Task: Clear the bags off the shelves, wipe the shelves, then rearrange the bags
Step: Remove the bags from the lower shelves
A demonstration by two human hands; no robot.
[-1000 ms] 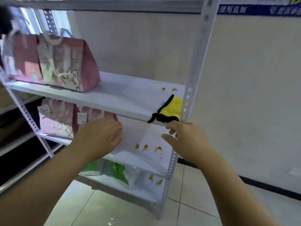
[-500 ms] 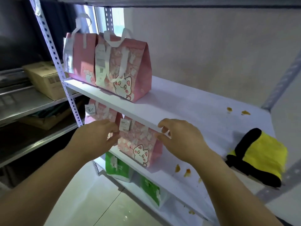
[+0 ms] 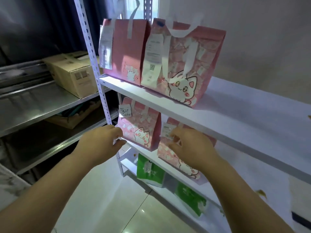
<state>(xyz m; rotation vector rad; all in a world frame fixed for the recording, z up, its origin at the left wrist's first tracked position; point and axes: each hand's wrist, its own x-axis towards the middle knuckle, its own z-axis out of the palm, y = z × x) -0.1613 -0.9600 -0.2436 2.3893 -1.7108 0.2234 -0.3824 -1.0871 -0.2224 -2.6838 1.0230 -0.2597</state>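
Beside the rack: a cardboard box (image 3: 72, 71) sits on a grey metal shelf (image 3: 33, 101) to my left, beyond the white post (image 3: 91, 52).
In the way: the top shelf (image 3: 252, 115) overhangs the 2 middle bags and hides their tops. My right hand (image 3: 190, 147) covers part of the right one.
Top bags: the left top bag (image 3: 124, 52) and the right top bag (image 3: 183, 64) touch side by side at the shelf's left end. Both are upright, long axis vertical, ribbon handles up, broad faces toward me.
Middle bags: the left middle bag (image 3: 139, 126) and the right middle bag (image 3: 185, 167) stand upright on the middle shelf (image 3: 128, 144), cat faces toward me.
Below: a green pack (image 3: 149, 170) and a 2nd green pack (image 3: 190, 199), both upright.
Left hand (image 3: 101, 143): fingers loosely curled, nothing in it, at the middle shelf's left corner by the post.
Right hand: fingers curled at the right middle bag's paper tag (image 3: 166, 130). I cannot tell if they pinch it.
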